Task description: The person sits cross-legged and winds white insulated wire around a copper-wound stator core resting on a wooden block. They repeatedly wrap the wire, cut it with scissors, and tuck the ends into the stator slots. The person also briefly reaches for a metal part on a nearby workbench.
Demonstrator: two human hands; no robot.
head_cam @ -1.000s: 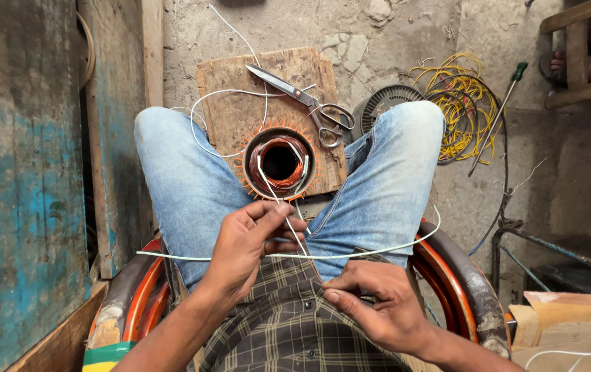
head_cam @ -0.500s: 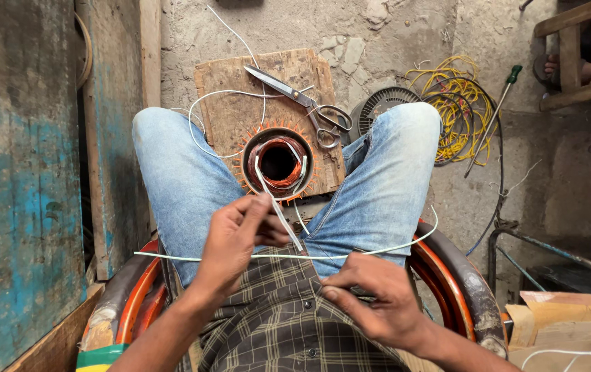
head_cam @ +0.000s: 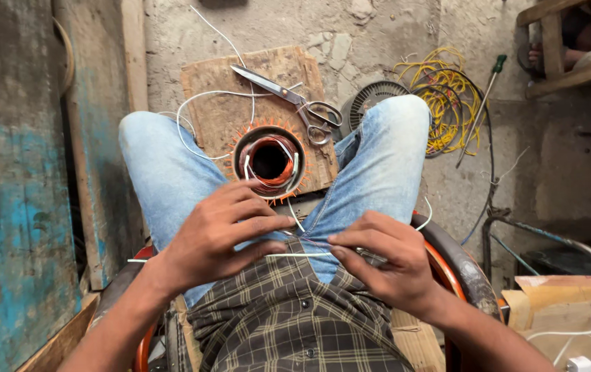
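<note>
White string (head_cam: 309, 254) pinched tight between left hand (head_cam: 219, 238) and right hand (head_cam: 381, 258), over lap, near motor coil (head_cam: 270, 162).

Both forearms enter from the lower edge and converge over the lap. Left hand (head_cam: 216, 238): back of the hand toward the camera, wrist nearly straight, fingers extended rightward and pressed side by side, index fingertip meeting the thumb in a pinch. Right hand (head_cam: 385, 265): back also upward, wrist bent slightly inward, fingers curled leftward, index finger and thumb closed tip to tip. The two pinches face each other, fingertips near but apart, the right-hand tips slightly below the left-hand tips. Knees are spread beyond the fingertips.
</note>
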